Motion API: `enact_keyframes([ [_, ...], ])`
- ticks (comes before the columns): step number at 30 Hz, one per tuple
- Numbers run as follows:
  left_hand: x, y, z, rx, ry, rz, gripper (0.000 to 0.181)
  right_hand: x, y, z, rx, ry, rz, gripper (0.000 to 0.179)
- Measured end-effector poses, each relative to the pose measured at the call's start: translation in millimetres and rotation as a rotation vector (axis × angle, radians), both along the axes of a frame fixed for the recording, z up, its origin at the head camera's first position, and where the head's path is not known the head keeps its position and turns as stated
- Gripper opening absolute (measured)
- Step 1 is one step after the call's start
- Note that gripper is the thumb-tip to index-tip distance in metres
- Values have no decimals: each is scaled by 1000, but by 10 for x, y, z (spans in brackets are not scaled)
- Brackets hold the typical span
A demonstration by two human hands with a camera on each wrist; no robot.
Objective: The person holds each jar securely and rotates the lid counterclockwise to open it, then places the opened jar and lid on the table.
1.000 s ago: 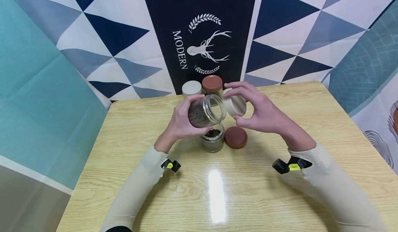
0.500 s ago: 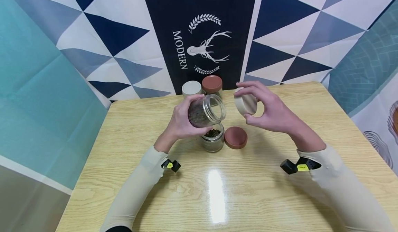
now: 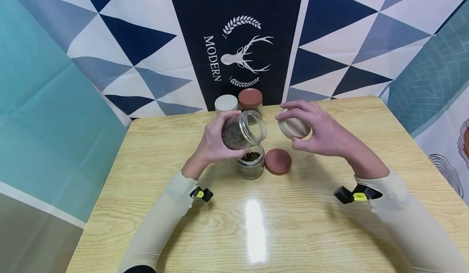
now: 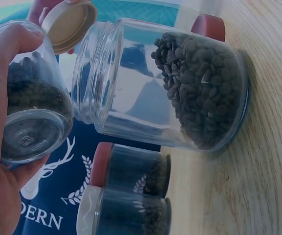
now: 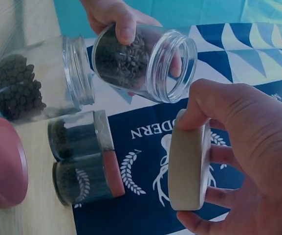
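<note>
Behind, a navy-and-white patterned cloth hangs past the far edge of a glossy wood-grain desk. Above it, the left hand curls round a tilted open jar, and the right hand pinches a pale lid. An uncapped jar stands below, a white-lidded jar and red-lidded jar by that edge; a loose red lid lies flat.
</note>
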State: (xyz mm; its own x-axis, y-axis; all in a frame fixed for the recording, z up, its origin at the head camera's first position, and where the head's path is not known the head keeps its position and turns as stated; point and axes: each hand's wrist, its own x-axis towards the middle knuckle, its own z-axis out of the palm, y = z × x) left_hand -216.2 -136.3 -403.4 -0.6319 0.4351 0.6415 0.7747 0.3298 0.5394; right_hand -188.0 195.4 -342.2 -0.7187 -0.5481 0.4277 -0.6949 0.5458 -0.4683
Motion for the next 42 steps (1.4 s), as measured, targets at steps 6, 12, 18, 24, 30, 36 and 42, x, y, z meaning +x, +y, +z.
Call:
enact_keyframes([
  [6, -7, -6, -6, -2, -7, 1, 101, -34, 18, 3, 95, 27, -14, 63],
  [12, -17, -5, -15, 1, 11, 0, 102, -66, 40, 6, 150, 49, -14, 61],
  [18, -12, -3, -18, 8, 0, 6, 101, -81, 90, -27, 190, -1, -40, 58],
  [24, -4, -12, -16, 2, 3, 8, 100, -107, 201, -26, 247, -71, -112, 58],
  [30, 7, -12, 6, -2, 3, 6, 99, -145, 262, 3, 283, -83, -140, 59],
  [36, 1, -2, 26, 1, 7, -3, 100, -151, 260, -40, 297, -97, -139, 59],
  [42, -5, -3, 14, 6, 28, -8, 100, -148, 237, -163, 329, -131, -111, 61],
])
